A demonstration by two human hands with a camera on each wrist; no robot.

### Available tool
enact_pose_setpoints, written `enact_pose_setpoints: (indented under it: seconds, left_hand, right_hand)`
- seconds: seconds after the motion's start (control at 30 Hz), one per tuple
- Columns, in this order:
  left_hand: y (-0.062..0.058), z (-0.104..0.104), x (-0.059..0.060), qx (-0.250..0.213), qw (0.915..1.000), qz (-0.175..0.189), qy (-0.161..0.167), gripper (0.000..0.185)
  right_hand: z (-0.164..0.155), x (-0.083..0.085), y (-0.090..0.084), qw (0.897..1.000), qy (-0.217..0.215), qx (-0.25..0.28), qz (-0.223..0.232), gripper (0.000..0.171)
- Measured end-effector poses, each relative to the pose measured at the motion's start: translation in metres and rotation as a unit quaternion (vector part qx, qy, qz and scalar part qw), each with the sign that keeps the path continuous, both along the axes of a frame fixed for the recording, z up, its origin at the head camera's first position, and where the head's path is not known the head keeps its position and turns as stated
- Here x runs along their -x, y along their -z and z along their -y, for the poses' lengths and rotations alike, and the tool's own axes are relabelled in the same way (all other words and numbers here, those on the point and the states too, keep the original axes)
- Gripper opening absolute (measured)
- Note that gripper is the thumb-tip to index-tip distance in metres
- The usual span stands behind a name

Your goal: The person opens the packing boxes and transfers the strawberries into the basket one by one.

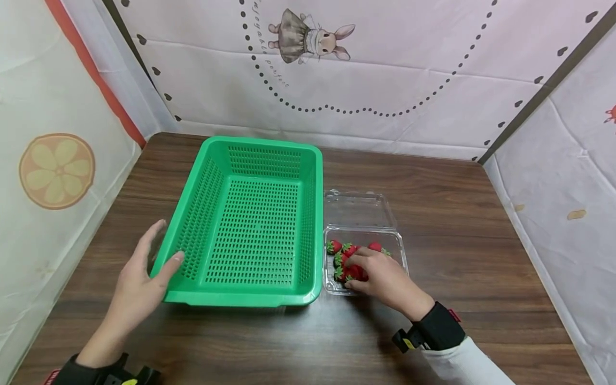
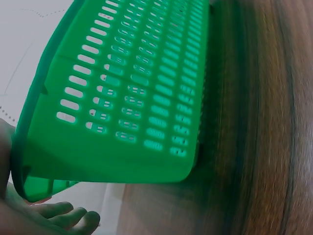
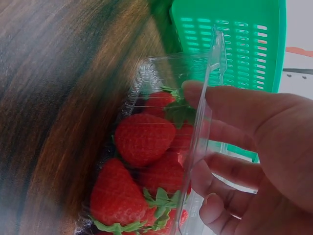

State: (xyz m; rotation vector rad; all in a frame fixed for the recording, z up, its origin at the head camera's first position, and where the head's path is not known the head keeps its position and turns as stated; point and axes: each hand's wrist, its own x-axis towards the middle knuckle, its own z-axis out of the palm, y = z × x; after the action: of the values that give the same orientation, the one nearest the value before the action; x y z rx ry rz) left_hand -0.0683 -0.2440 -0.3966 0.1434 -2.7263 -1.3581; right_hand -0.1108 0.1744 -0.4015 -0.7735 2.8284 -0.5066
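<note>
Nearest the camera, at lower left: black wrist band, then the left grip, relaxed rather than clenched, thumb over the near left rim of the green basket and fingers along its outer side. Long axis of the basket running away from the person. Just beside its right wall, the clear container, with the strawberries inside and the lid laid back on the far side. Fruit directly below and slightly left of the right grip, right at its fingertips, well apart from the left. Reaching down with bent fingers, thumb by a leafy crown; cannot tell whether pinching a berry or only touching. Berries at mixed angles, without a shared axis.

Materials, again from the left: matte band; green moulded plastic, smooth at the rim, pierced in rows of short slots; thin, glossy, see-through box; plump red cones, seed-dimpled, with ragged green leaves; second black band, then white sleeve. Underneath, dark wood-grain counter, streaked from side to side.
</note>
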Motion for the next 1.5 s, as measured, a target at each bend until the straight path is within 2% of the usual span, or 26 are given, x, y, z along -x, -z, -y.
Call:
enact_pose_setpoints:
  seconds: [0.1,0.3,0.53,0.7,0.83,0.97,1.2,1.37,1.5]
  left_hand:
    - [0.001,0.001,0.000,-0.030,0.9994,0.016,0.003,0.070]
    - [0.004,0.005,-0.002,-0.083,0.9928,0.085,0.019,0.071]
    - [0.006,0.006,-0.002,-0.124,0.9875,0.093,0.028,0.072]
    - [0.004,0.005,-0.001,-0.136,0.9844,0.111,0.008,0.068]
    - [0.002,0.004,0.000,-0.124,0.9854,0.115,-0.018,0.068]
    - [0.000,0.003,0.000,-0.113,0.9870,0.110,-0.031,0.070]
    - [0.001,0.002,-0.001,-0.110,0.9882,0.101,-0.035,0.069]
    - [0.001,0.000,0.001,-0.118,0.9878,0.098,-0.025,0.064]
    - [0.002,-0.001,0.004,-0.139,0.9847,0.103,-0.020,0.064]
  right_hand:
    - [0.001,0.001,0.000,1.000,-0.016,0.007,0.004,0.027]
    - [0.004,0.002,0.002,0.999,-0.035,0.017,0.013,0.025]
    - [0.003,0.003,-0.001,0.999,-0.038,0.019,0.000,0.027]
    - [0.005,0.006,-0.013,0.998,-0.051,0.035,-0.020,0.022]
    - [0.013,0.011,-0.031,0.997,-0.053,0.048,-0.039,0.025]
    - [0.029,0.019,-0.052,0.994,-0.059,0.067,-0.067,0.025]
    - [0.071,0.032,-0.078,0.991,-0.085,0.088,-0.054,0.016]
    - [0.106,0.048,-0.083,0.989,-0.124,0.081,-0.027,0.010]
    - [0.135,0.062,-0.080,0.987,-0.152,0.059,-0.001,0.009]
